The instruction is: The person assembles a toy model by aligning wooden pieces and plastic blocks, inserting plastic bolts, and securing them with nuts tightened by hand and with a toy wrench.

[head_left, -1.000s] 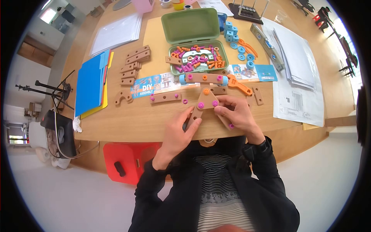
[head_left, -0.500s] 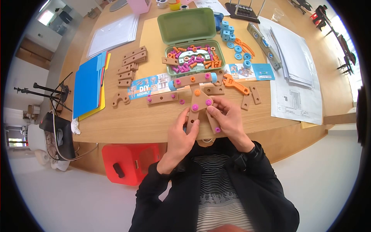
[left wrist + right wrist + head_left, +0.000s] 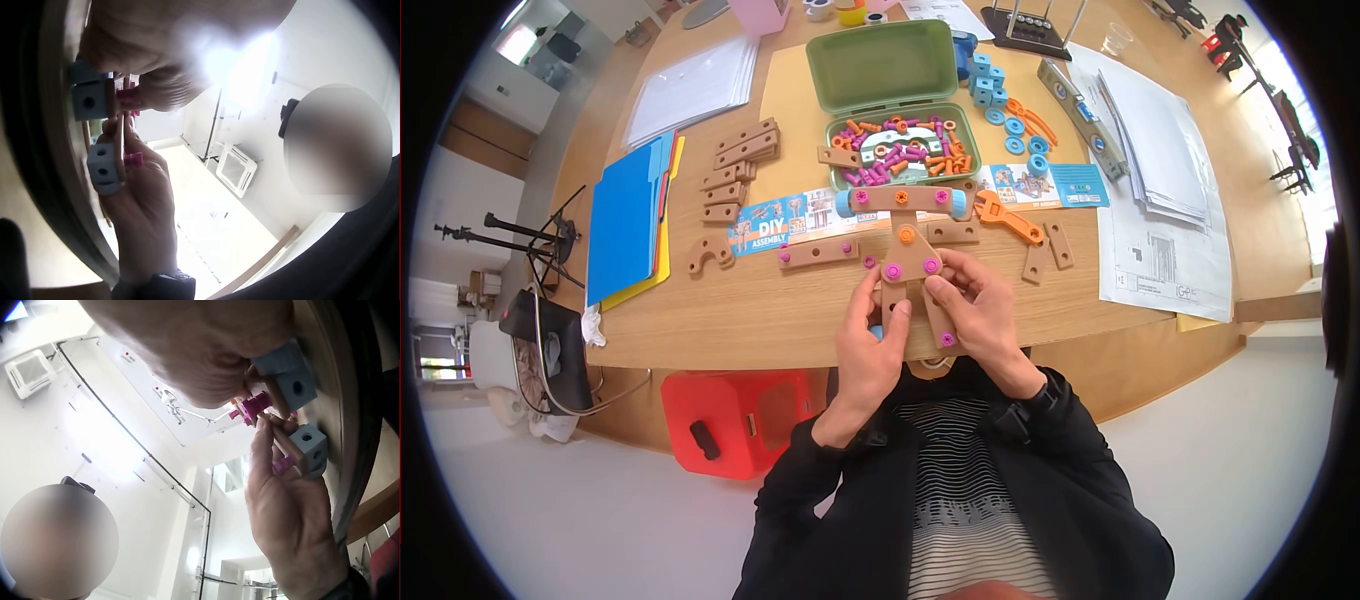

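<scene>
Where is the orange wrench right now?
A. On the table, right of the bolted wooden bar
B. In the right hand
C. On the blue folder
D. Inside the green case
A: the orange wrench lies on the table beside the bolted wooden bar, touched by neither hand.

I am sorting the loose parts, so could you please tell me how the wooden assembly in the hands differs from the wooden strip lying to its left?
The wooden assembly is several pieces bolted together, gripped by the left hand and right hand; the wooden strip is one flat bar, untouched. The assembly carries an orange bolt besides pink ones; the strip shows only pink. Both are brown wood on the table.
</scene>
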{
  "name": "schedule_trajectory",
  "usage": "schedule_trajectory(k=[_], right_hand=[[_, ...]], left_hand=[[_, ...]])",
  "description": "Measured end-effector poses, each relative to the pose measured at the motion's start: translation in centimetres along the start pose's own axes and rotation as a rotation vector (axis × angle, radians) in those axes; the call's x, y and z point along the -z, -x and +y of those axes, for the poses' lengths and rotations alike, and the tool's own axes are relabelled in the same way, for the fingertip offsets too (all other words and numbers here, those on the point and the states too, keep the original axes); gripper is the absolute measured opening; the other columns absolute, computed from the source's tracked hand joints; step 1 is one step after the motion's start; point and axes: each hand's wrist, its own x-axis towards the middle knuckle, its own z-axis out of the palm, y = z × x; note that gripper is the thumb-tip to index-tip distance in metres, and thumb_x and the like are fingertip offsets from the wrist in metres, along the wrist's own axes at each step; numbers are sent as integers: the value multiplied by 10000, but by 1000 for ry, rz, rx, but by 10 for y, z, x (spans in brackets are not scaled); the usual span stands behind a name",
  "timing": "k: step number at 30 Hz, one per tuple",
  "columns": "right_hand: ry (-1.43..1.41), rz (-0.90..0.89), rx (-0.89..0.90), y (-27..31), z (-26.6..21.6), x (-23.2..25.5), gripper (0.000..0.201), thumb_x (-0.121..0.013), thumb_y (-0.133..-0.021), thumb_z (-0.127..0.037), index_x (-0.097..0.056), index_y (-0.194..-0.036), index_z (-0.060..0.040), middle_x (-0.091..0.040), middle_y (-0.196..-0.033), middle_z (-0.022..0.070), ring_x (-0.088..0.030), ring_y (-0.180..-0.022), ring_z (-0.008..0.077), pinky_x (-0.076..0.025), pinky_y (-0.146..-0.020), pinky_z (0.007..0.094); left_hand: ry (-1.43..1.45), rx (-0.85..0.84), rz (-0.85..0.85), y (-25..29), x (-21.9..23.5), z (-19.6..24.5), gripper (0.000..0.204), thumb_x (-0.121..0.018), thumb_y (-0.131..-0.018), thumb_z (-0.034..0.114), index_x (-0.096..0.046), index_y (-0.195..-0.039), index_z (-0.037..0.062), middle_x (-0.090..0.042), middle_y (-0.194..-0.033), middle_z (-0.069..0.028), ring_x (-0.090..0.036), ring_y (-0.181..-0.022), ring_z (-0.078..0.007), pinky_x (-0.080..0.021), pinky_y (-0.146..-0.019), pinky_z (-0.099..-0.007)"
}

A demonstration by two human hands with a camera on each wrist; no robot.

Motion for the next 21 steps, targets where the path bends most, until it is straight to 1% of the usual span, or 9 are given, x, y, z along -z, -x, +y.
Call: schedule_trajectory(k=[4, 7, 9, 10, 12, 15, 17, 19, 21], right_hand=[[-42, 24, -10, -1, 2, -3, 344, -690, -1036, -32, -640, -1365, 57, -746, -1060, 56, -686, -958, 86, -571, -838, 245], [-54, 39, -15, -2, 4, -5, 342, -689, -1035, -28, -640, -1362, 58, -745, -1055, 51, -681, -955, 82, -566, -839, 243], [-51, 47, -17, -3, 3, -4, 338, -688, -1036, -26, -641, -1360, 60, -743, -1051, 47, -679, -953, 79, -564, -839, 241], [-24, 36, -18, -3, 3, -3, 335, -680, -1039, -21, -636, -1361, 59, -738, -1054, 44, -675, -959, 79, -561, -846, 239], [4, 25, -17, -4, 3, -2, 332, -673, -1042, -15, -630, -1362, 59, -733, -1056, 42, -672, -965, 79, -559, -854, 237], [-2, 12, 3, -5, 7, -5, 332, -658, -1048, -5, -609, -1371, 56, -713, -1082, 37, -661, -993, 80, -552, -874, 236], [-35, 48, 36, -6, 11, -8, 347, -650, -1053, -3, -583, -1389, 51, -697, -1105, 37, -650, -1012, 83, -547, -890, 236], [-19, 34, 50, -8, 17, -6, 355, -651, -1055, -7, -574, -1397, 51, -694, -1105, 37, -649, -1009, 84, -547, -881, 238], [-5, 21, 62, -8, 17, -4, 363, -651, -1057, -11, -566, -1405, 50, -692, -1106, 37, -647, -1006, 86, -546, -873, 240]], left_hand=[[-12, -17, -21, -1, 2, -2, 575, -651, -1047, 59, -425, -1556, -87, -711, -1225, -141, -685, -1102, -179, -531, -991, -326], [-20, -19, -38, 1, 3, -4, 578, -638, -1056, 57, -410, -1570, -77, -709, -1195, -126, -680, -1065, -166, -538, -944, -311], [4, 78, -71, 3, 5, 1, 580, -623, -1068, 57, -394, -1588, -59, -703, -1161, -108, -667, -1028, -148, -539, -889, -292], [4, 78, -72, 3, 7, 0, 580, -623, -1068, 57, -394, -1588, -59, -703, -1161, -108, -667, -1028, -148, -539, -889, -292], [-28, -3, -98, 2, 9, -4, 575, -608, -1078, 55, -386, -1599, -43, -686, -1099, -83, -647, -976, -131, -532, -837, -280], [-20, -33, -94, 2, 8, -5, 561, -585, -1089, 55, -381, -1603, -39, -683, -1102, -83, -645, -985, -132, -530, -849, -284], [-32, -38, -95, 1, 8, -8, 558, -573, -1095, 60, -375, -1607, -39, -684, -1115, -85, -645, -998, -134, -529, -858, -285], [-44, -46, -96, 0, 8, -10, 554, -561, -1101, 65, -369, -1611, -38, -684, -1129, -87, -645, -1012, -136, -528, -868, -287], [-26, -42, -103, 1, 8, -10, 563, -560, -1111, 87, -366, -1626, -33, -628, -1078, -39, -553, -937, -91, -472, -854, -245]])
